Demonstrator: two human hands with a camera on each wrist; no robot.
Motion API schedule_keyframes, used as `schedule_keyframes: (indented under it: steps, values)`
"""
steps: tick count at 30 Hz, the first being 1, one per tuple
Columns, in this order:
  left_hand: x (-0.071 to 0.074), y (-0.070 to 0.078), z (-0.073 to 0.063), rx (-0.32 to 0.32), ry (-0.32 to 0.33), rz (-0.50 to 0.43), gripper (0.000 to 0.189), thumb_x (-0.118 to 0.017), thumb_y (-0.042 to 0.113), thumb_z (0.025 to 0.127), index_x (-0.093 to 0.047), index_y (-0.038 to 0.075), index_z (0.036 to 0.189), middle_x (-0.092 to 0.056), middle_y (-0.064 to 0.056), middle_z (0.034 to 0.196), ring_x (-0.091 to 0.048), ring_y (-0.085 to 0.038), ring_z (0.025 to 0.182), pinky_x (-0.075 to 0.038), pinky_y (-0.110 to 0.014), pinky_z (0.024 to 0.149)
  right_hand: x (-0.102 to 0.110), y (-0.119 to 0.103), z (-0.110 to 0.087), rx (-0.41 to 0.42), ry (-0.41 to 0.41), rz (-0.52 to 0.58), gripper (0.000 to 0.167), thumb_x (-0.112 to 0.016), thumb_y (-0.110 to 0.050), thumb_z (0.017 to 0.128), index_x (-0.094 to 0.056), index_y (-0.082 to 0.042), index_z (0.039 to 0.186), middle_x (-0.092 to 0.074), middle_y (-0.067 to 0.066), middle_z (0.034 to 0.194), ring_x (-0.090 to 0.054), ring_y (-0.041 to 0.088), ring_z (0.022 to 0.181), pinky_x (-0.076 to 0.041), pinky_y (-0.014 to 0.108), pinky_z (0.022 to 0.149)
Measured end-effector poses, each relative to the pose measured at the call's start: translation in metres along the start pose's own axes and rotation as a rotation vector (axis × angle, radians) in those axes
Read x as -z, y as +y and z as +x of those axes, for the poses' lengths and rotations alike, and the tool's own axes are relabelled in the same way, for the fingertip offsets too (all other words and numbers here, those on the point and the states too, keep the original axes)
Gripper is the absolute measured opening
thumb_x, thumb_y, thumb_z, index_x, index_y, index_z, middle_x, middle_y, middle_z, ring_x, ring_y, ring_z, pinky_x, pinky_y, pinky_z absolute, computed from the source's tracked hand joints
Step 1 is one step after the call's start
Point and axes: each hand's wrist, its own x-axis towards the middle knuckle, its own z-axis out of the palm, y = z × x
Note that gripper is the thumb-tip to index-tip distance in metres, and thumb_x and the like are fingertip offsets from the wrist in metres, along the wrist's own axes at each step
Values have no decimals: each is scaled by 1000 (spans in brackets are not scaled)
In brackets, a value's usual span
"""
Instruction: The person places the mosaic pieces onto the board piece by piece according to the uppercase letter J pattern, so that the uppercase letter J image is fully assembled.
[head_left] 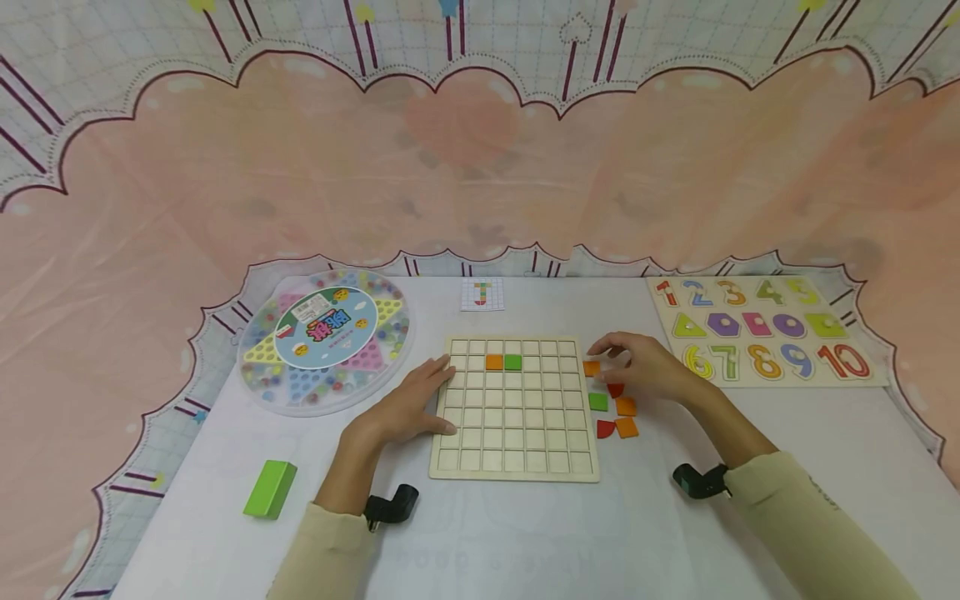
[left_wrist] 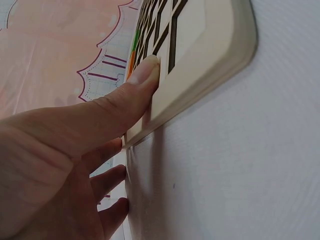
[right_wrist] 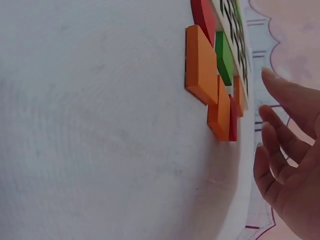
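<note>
A wooden grid board [head_left: 517, 437] lies on the table with an orange square tile [head_left: 494, 362] and a green square tile [head_left: 513, 362] side by side in its second row. My left hand [head_left: 405, 404] rests on the board's left edge, thumb on the top face and fingers spread along the side; the thumb [left_wrist: 142, 75] shows close up. My right hand [head_left: 645, 367] hovers at the board's right side with loosely bent fingers, nothing between them. By it are an orange tile [head_left: 592, 368], a red rounded piece [head_left: 616, 390], a green tile [head_left: 597, 402] and several more pieces.
A small card with a coloured J pattern [head_left: 482, 294] lies behind the board. At the back left is a round marble game box [head_left: 326, 342], at the right a number puzzle board [head_left: 765, 333]. A green block [head_left: 270, 489] lies at the front left.
</note>
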Motion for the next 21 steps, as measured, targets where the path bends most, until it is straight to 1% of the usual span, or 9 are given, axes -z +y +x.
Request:
schedule_keyframes:
  steps: [3,8,10,13,18,21]
  values:
    - [0,0,1,-3,0,1,90,-81,21,86,-31,0,159,-13,-16,173,-8,-42,161,-15,-60,130,-2,3,1,8,-10,-10,30,-75,-21,92,-68,-14,121,-64,13,129,-56,30,115,-57,35,93]
    - [-1,0,1,1,0,-1,90,-81,22,87,-31,1,159,-13,-16,173,-8,-42,161,-16,-60,130,-6,11,5,39,-20,-52,30,-78,-23,90,-68,-13,117,-66,10,119,-55,27,111,-50,40,99]
    - [-2,-1,1,1,0,-6,90,-81,22,87,-31,1,159,-13,-15,173,-7,-42,161,-15,-60,130,-8,12,7,37,-16,-65,30,-79,-22,90,-68,-13,115,-66,8,118,-55,26,110,-50,41,100]
    - [-1,-1,1,0,0,-11,91,-81,23,86,-31,2,159,-13,-15,173,-7,-41,161,-15,-60,130,-10,13,9,44,7,-74,26,-79,-19,90,-69,-12,113,-67,9,116,-56,27,110,-49,45,103]
    - [-1,-1,0,7,0,-14,91,-81,23,86,-31,3,159,-13,-14,174,-7,-40,161,-15,-60,130,-14,14,11,64,37,-70,21,-77,-14,90,-71,-10,109,-68,10,114,-59,28,109,-50,50,105]
    - [-1,-1,0,11,-2,-20,91,-81,23,86,-31,3,159,-13,-13,174,-6,-40,161,-15,-59,130,-15,14,12,56,31,-55,19,-77,-13,90,-71,-12,109,-68,9,114,-58,27,108,-50,47,105]
